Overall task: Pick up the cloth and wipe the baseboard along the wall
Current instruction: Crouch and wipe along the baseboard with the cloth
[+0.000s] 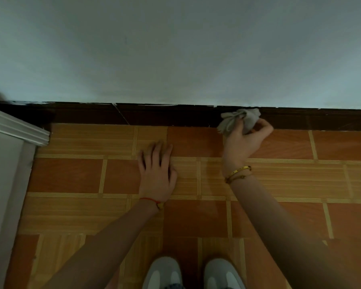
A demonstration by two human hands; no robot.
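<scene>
Grey shoes [193,273], left hand [157,171] flat on floor [71,176], right hand [245,142] pressing bunched cloth [241,118] on baseboard [165,114]

home room | wood-pattern tile floor [196,215] | dark baseboard [165,114] (paint-flecked) | white door frame [15,130]

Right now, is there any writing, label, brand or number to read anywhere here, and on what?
None can be read.
Gold bracelet on the right hand's wrist: small dark marks, too blurred to read.
Grey cloth, dark baseboard, floor tiles, white shoes: no text visible.
</scene>
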